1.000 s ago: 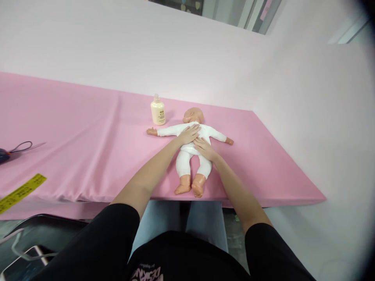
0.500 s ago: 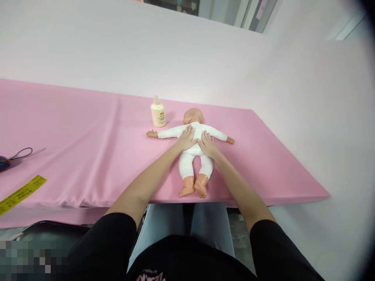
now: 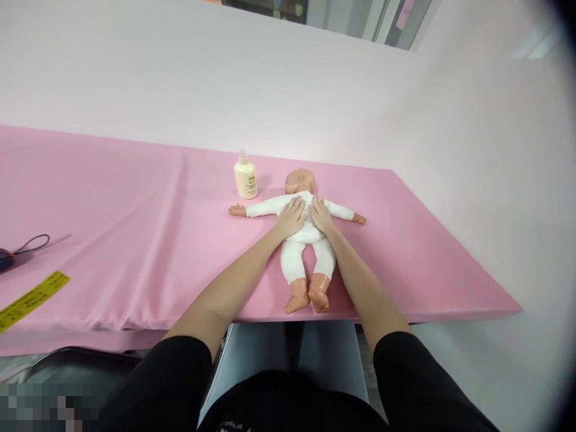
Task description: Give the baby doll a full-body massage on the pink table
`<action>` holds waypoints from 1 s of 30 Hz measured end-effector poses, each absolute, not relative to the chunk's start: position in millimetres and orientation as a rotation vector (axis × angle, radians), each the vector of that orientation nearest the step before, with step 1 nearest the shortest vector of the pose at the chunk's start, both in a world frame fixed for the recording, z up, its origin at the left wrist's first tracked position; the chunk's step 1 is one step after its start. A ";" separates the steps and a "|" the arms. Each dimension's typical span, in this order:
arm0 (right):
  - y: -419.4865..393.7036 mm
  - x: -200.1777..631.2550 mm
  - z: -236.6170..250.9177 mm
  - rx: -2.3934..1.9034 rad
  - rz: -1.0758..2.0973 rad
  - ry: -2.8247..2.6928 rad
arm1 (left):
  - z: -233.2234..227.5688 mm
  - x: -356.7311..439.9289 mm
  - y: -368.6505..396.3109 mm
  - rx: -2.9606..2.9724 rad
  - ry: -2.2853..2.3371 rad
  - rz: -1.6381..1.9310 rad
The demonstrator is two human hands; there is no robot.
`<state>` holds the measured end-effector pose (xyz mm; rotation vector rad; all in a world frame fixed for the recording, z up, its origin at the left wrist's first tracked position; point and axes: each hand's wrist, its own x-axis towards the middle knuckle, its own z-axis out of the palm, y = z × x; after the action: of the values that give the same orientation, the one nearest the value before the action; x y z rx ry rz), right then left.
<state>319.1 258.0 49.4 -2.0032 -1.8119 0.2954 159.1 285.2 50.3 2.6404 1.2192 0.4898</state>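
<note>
A baby doll (image 3: 309, 233) with a white cloth body lies face down on the pink-covered table, its head turned to the left and its arms spread wide. Both my hands rest flat on its back. My left hand (image 3: 291, 217) lies on the left side, fingers stretched out and pointing toward the doll's head. On the right side of the back lies my right hand (image 3: 321, 214), also flat with its fingers extended. The doll's bare feet point toward me near the table's front edge.
Beyond the doll's left-hand arm stands a bottle of cream-coloured liquid (image 3: 246, 180). A yellow printed strip (image 3: 33, 302) and a dark object with a loop (image 3: 6, 260) lie at the far left. The pink cloth (image 3: 112, 240) has folds. White walls border the table behind and at right.
My hands have slid slightly up the doll's back, toward its shoulders, and my thumbs have drawn apart. The camera view has shifted a little.
</note>
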 end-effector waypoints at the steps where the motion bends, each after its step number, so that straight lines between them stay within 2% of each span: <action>1: 257.7 318.8 48.9 -2.031 0.294 -1.783 | 50.6 159.6 284.7 2.626 1.232 0.489; 11: 226.2 303.6 48.6 -2.156 0.403 -1.735 | 49.7 161.4 282.2 2.517 1.446 0.544; 16: 205.0 296.2 45.4 -2.162 0.316 -1.886 | 50.6 161.1 280.7 2.542 1.446 0.538; 30: 214.3 289.0 50.6 -1.796 0.095 -2.266 | 50.0 159.7 280.3 2.596 1.441 0.488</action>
<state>289.0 214.3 50.6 -1.7965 -2.2656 0.0949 159.7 280.3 50.0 2.5962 1.4410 0.4876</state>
